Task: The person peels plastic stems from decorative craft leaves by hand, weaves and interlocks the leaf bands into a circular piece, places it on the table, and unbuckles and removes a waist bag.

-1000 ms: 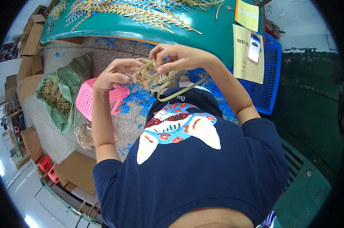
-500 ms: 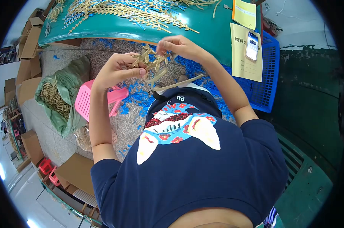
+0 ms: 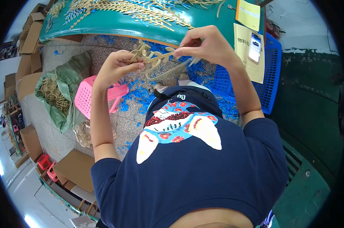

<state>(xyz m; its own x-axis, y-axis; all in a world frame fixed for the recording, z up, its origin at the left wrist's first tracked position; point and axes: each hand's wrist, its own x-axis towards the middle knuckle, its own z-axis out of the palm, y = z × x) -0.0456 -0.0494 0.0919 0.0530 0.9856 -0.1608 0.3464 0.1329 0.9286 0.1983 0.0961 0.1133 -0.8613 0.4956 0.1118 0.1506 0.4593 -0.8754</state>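
Your main risk lay in the gold leafy strip [image 3: 161, 58], drawn out between your two hands: a hard pull by the right could have bent or torn a thin leaf, or dragged the bunch out of the left fingertips. Its leaves overlapped just beside your left thumb, so one could have snagged on another. The pale band [image 3: 166, 75] curved loosely below and between your hands, and it could have caught in the leaves or swung and twisted the piece. Had either pinch slipped, the piece could have dropped among the blue scraps [image 3: 136, 95] on the floor beneath your hands. Your left hand [image 3: 117, 68] was clamped on the bunched end, thumb extended toward the right and fingers curled behind. Your right hand [image 3: 211, 45] sat slightly higher, near the edge of the green table [image 3: 213, 24], wrist bent and knuckles up, thumb and forefinger together on the strip's other end. Both forearms reached forward, well apart at the elbows.
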